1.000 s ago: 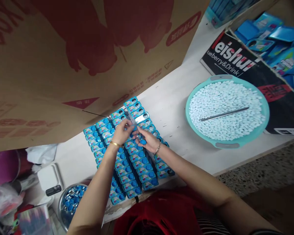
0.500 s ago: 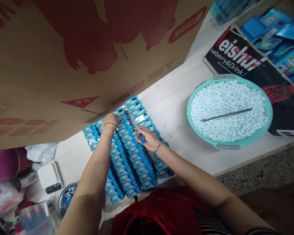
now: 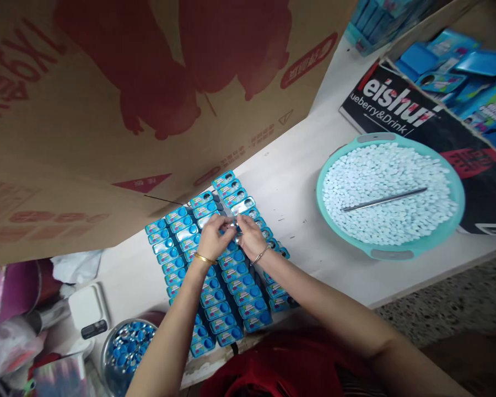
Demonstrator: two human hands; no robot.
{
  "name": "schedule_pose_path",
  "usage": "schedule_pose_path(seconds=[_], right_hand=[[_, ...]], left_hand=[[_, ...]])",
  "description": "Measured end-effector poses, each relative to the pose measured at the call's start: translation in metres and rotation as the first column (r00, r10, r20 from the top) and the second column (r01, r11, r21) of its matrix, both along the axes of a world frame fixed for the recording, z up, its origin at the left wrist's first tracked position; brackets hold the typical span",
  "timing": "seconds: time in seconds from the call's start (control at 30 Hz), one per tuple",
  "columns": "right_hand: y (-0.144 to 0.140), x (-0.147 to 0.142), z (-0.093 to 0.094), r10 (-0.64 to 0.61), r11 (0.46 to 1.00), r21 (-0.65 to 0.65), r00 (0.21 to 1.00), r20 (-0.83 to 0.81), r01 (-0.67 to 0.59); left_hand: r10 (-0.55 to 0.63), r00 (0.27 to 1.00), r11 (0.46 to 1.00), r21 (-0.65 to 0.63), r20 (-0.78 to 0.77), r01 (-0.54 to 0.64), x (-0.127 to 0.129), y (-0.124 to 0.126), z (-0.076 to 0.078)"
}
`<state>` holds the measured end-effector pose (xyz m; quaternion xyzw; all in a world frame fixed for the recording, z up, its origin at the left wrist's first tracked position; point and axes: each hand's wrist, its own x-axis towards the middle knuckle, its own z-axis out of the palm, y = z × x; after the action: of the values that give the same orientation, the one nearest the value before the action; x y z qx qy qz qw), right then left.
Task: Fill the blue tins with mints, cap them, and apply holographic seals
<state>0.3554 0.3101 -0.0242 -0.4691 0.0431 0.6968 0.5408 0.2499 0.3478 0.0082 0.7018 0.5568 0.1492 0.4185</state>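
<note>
Just left of the frame's centre, the small blue tins (image 3: pixel 231 275) lie flat in tight slanting rows, a block running from mid-frame down toward the lower edge. Each is a little rounded rectangle, bright blue with a printed label and a darker blue oval at one end. A couple near the top of the block show bare silver faces (image 3: pixel 243 205). One small piece (image 3: pixel 232 225) sits up off the rows, pinched at the upper middle of the block; it's too small to make out clearly.
</note>
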Motion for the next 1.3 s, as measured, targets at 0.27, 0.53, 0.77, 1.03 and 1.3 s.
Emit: schedule_pose_path(seconds=[0.27, 0.53, 0.77, 1.03, 1.3], right_hand=[[0.015, 0.002, -0.002, 0.051, 0.997, 0.06, 0.995, 0.084, -0.057], [0.004, 0.012, -0.004, 0.177, 0.98, 0.051, 0.958, 0.224, -0.193], [0.007, 0.015, 0.001, 0.221, 0.961, 0.126, 0.956, 0.195, -0.248], [0.018, 0.02, -0.003, 0.147, 0.971, 0.147, 0.959, 0.244, -0.186], [0.038, 0.032, 0.001, 0.061, 0.995, 0.077, 0.995, 0.083, -0.068]], left_hand=[[0.396, 0.918, 0.893, -0.241, 0.016, -0.38, -0.012, 0.059, -0.019], [0.104, 0.761, 0.959, -0.138, -0.641, -0.247, -0.033, 0.125, -0.036], [-0.06, 0.695, 0.937, -0.281, -0.716, -0.208, -0.032, 0.15, -0.032], [-0.041, 0.977, 0.996, -0.083, -0.208, 0.024, 0.004, 0.066, -0.005], [0.154, 0.982, 0.988, 0.017, -0.106, -0.154, 0.037, 0.073, -0.021]])
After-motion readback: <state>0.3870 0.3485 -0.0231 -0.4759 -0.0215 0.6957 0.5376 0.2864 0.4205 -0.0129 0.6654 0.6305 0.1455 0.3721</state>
